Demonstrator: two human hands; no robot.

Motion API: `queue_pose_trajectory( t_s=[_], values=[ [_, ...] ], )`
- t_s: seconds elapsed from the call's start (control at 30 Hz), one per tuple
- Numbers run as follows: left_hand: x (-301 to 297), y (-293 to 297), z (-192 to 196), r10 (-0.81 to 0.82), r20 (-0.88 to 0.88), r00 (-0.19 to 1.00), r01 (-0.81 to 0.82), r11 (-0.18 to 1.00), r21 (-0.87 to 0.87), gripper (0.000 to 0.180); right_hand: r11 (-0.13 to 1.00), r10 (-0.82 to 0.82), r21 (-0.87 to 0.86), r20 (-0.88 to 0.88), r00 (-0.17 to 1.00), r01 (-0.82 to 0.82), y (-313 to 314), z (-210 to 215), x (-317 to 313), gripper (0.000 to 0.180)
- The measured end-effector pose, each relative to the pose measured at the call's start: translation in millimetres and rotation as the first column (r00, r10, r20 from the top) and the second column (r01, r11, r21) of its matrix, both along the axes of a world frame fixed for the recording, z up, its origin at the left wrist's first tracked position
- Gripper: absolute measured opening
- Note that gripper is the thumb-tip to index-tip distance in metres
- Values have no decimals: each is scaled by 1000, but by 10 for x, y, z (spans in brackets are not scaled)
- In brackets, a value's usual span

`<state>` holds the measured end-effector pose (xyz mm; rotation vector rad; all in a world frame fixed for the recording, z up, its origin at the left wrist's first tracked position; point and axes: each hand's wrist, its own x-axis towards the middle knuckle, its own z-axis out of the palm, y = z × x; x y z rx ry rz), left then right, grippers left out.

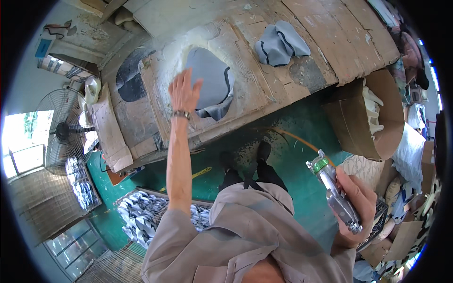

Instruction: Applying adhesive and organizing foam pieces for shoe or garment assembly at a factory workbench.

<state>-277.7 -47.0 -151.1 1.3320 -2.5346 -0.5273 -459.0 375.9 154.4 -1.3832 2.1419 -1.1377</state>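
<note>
My left hand (185,96) is stretched out over the cardboard-covered table, open, fingers extended and thumb apart. It is at the left edge of a grey, dark-edged fabric piece (207,78); I cannot tell whether it touches it. A pale, whitish residue surrounds that piece on the cardboard. My right hand (359,200) is closed around a metal spray gun (336,192) with a green ring, held away from the table on the right side. Farther right on the table lies a second grey piece (282,45), crumpled, with dark edging.
An orange hose (299,139) runs below the table near the spray gun. At right stands a cardboard box (351,113) with white moulded forms. A black fan (63,129) stands left. Racks of grey pieces (141,217) stand on the green floor (302,207).
</note>
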Motion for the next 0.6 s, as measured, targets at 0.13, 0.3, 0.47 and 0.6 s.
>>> queue_pose_trajectory(
  t_s=[0.13,0.3,0.47,0.6],
  values=[
    [-285,-921,-254,-339,-17,941,337,939,-63,69,994,-7,108,29,1000,4,-50,-19,327,52],
    [-126,-1989,-583,257,510,821,-350,932,95,77,974,-20,224,81,997,1,-42,66,577,59],
    [741,-1469,-506,285,108,952,-268,952,-147,69,963,-32,271,62,998,14,-179,39,737,59],
    [1630,-383,-759,302,-345,889,-283,953,105,56,978,-32,205,17,999,28,-513,101,830,56]
  ],
)
